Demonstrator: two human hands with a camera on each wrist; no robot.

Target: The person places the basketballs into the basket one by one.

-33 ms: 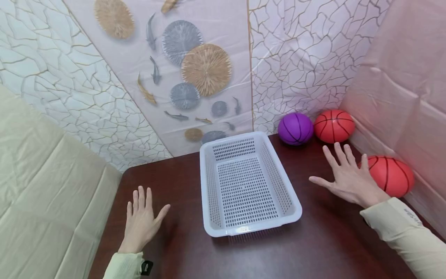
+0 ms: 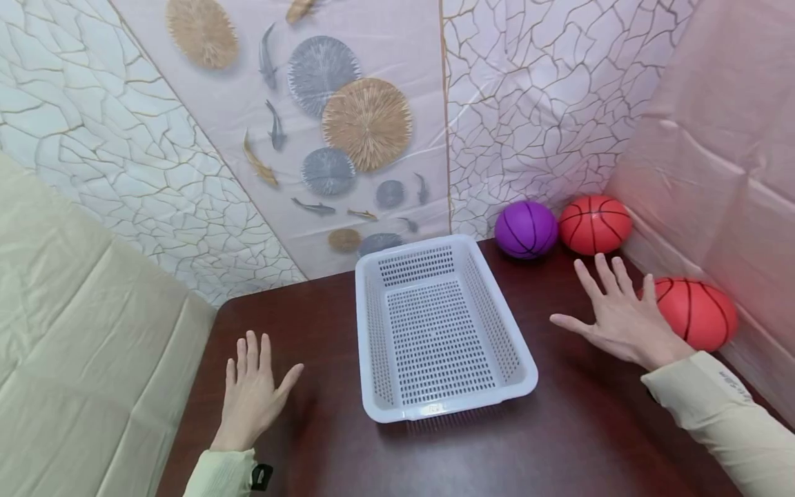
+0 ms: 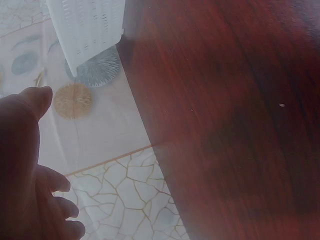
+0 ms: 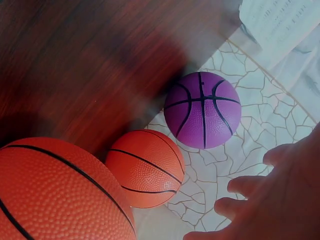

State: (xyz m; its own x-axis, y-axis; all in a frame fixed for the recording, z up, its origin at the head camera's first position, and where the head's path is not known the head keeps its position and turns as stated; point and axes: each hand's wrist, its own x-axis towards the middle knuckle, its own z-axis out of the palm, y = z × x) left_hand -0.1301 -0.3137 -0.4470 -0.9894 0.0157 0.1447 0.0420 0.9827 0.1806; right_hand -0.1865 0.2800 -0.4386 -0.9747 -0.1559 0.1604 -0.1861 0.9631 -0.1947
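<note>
Booth-like indoor space, printed backdrop (image 2: 368, 124), creased side sheets (image 2: 81, 331), dark table (image 2: 323, 442)

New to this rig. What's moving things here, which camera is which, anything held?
No robot: a person's bare left hand and right hand. The wide picture comes from a head-worn camera; the two closer ones come from cameras on the wrists, one each. On the dark red-brown, glossy tabletop sit a white rectangular perforated plastic basket, a round purple black-lined ball, a round red black-lined ball beside it, and another red ball near the right hand. Neither hand holds anything.
</note>
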